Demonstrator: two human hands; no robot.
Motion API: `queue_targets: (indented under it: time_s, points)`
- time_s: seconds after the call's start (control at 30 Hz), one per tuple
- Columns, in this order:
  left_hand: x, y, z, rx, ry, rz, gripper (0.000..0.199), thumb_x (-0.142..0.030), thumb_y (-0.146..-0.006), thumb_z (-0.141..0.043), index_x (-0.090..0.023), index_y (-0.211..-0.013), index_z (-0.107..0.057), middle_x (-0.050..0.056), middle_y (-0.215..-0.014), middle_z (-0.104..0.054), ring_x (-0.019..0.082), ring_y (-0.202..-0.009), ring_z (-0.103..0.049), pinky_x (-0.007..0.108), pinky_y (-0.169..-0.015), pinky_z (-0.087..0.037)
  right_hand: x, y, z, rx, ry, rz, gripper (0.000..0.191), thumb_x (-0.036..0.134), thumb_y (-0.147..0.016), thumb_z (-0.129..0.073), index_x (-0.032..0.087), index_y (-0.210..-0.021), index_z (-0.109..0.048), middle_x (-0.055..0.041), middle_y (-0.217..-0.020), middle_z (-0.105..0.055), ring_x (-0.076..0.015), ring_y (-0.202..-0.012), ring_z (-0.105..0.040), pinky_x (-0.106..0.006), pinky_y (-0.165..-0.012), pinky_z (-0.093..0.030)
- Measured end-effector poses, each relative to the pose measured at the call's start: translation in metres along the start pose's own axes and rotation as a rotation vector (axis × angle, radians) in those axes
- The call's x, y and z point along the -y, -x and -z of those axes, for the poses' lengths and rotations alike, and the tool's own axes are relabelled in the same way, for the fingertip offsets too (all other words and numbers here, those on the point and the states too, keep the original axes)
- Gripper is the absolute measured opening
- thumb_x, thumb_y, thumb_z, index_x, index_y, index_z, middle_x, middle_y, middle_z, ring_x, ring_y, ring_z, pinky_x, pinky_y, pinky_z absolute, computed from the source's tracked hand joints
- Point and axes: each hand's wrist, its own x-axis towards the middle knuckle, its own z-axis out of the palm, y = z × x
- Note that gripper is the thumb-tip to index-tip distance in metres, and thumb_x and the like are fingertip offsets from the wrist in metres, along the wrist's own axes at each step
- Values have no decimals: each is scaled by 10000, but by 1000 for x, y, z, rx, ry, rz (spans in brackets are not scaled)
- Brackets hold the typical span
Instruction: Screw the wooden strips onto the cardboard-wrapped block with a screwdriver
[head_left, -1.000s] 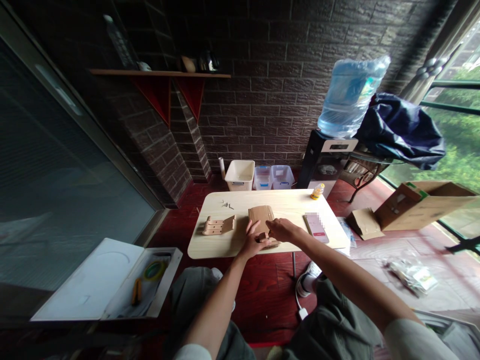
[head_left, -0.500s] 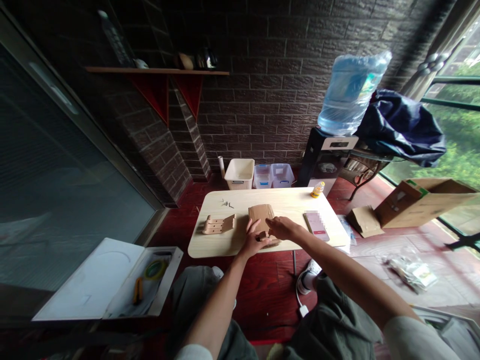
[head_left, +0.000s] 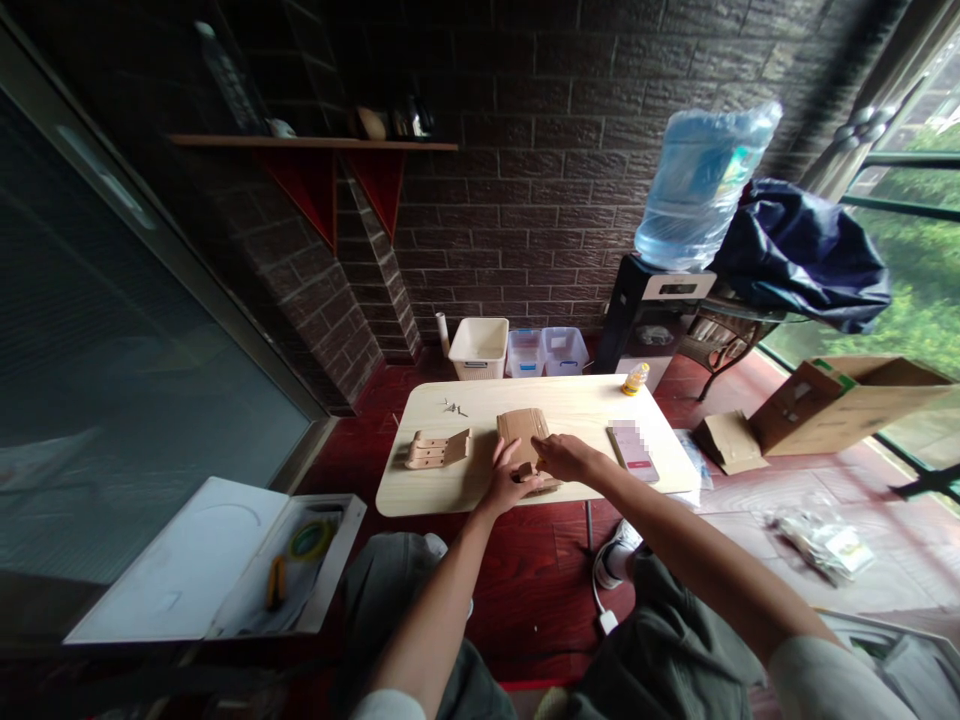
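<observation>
Both my hands meet at the near edge of a pale wooden table (head_left: 450, 490). My left hand (head_left: 510, 472) grips the lower left side of a curved, slatted plywood panel (head_left: 521, 432). My right hand (head_left: 566, 457) lies across its near end, over a small wooden piece (head_left: 541, 484) that is partly hidden by my fingers. To the left stands a stacked slotted wooden assembly (head_left: 437, 450). Several small metal screws (head_left: 453, 408) lie beyond it.
A phone (head_left: 634, 452) and a small yellow-capped bottle (head_left: 635, 379) are on the table. A white basket (head_left: 478, 348) and plastic bins (head_left: 545, 351) stand behind it. An open white case (head_left: 217, 565) with yellow-handled tools lies at lower left. A cardboard box (head_left: 844, 405) sits at right.
The view has tilted slightly, so the room sits a little higher in the frame. My hands and the wooden parts keep the same hold.
</observation>
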Motion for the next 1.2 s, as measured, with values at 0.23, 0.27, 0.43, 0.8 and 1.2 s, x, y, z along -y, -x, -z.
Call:
queue_targets:
  time_s: [0.23,0.27,0.43,0.8,1.2]
  points:
    - [-1,0,2,12,-12,-11,222,-381,-745,-754,-249,-922,-774,5,-1558,-385,338,-1521,-97,506,-1241,-192,0,1,-5,-30,-36,22,441,251,-932,-517,44,-1317,-458,-216,-1021,-721,-303,-923,-721,-349,-689,-532]
    - [-1,0,2,13,-13,-13,217,-380,-744,-753,-249,-916,-775,4,-1558,-386,341,-1522,-91,508,-1242,-187,-1,2,-4,-29,-40,42,434,236,-928,-515,41,-1312,-465,-216,-1030,-720,-296,-915,-720,-348,-689,-531]
    - [0,-1,1,7,1,-4,246,-389,-754,-745,-261,-961,-774,-11,-1569,-366,337,-1522,-87,501,-1246,-177,-3,4,2,-21,-16,76,389,212,-935,-509,45,-1286,-502,-211,-1016,-723,-287,-891,-720,-340,-672,-518]
    - [-6,-1,5,29,2,16,252,-401,-742,-752,-244,-936,-776,12,-1552,-393,350,-1522,-75,510,-1242,-174,-2,5,3,9,-25,4,427,260,-939,-497,17,-1290,-484,-230,-1025,-718,-301,-916,-713,-341,-682,-513]
    - [-3,-3,4,22,17,7,236,-397,-731,-775,-246,-912,-778,0,-1574,-356,342,-1525,-68,525,-1235,-186,-2,8,3,-3,-35,-13,302,254,-954,-493,128,-1225,-534,-171,-1038,-724,-269,-934,-714,-301,-708,-507]
